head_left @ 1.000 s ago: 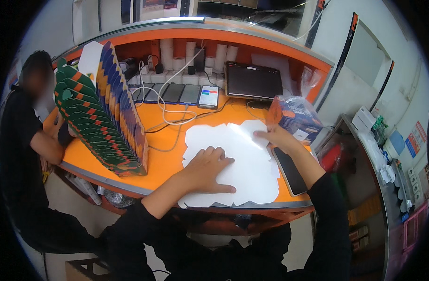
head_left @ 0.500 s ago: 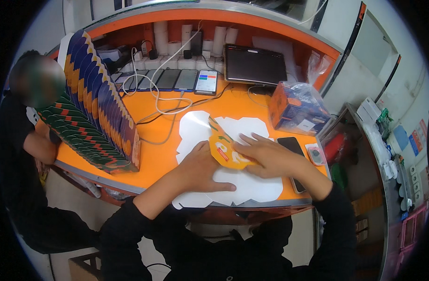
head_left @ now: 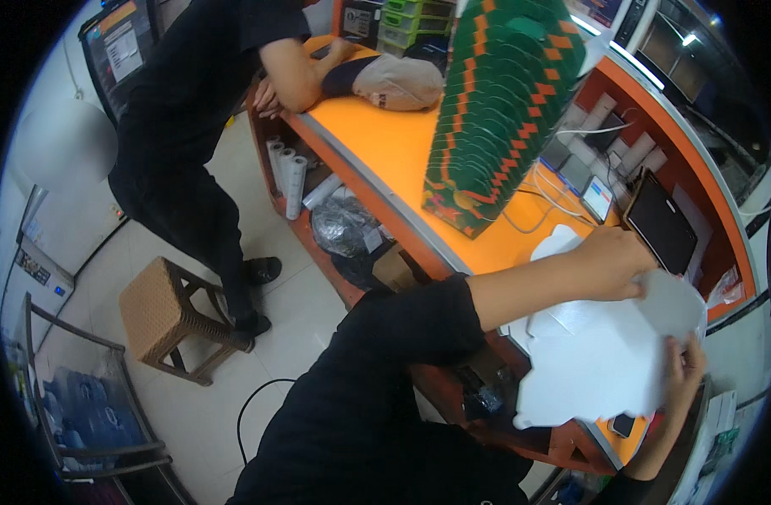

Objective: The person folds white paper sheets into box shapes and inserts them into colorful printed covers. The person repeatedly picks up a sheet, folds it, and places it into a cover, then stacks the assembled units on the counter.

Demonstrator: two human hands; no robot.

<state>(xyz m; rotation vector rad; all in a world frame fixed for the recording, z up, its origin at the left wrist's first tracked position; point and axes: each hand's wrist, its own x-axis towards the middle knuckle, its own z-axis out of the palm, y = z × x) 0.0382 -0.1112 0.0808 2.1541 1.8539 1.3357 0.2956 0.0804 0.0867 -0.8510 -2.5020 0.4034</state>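
A large white die-cut cardboard sheet (head_left: 600, 366) is tilted up over the near edge of the orange counter (head_left: 385, 147). My left hand (head_left: 613, 263) reaches across and grips the sheet's upper edge. My right hand (head_left: 684, 362) holds its right edge, with the fingers curled around from behind and the palm hidden by the sheet. Both of my forearms wear black sleeves.
A tall stack of green and orange folded boxes (head_left: 495, 109) stands on the counter. A dark tablet (head_left: 663, 227), a small device (head_left: 598, 200) and cables lie behind it. Another person in black (head_left: 192, 101) leans on the counter's far end. A wicker stool (head_left: 171, 316) stands on the floor.
The view has swung sharply to the left. The white sheet, flat on the counter before, is now raised and held at its edges by both hands. The yellow item is out of sight.
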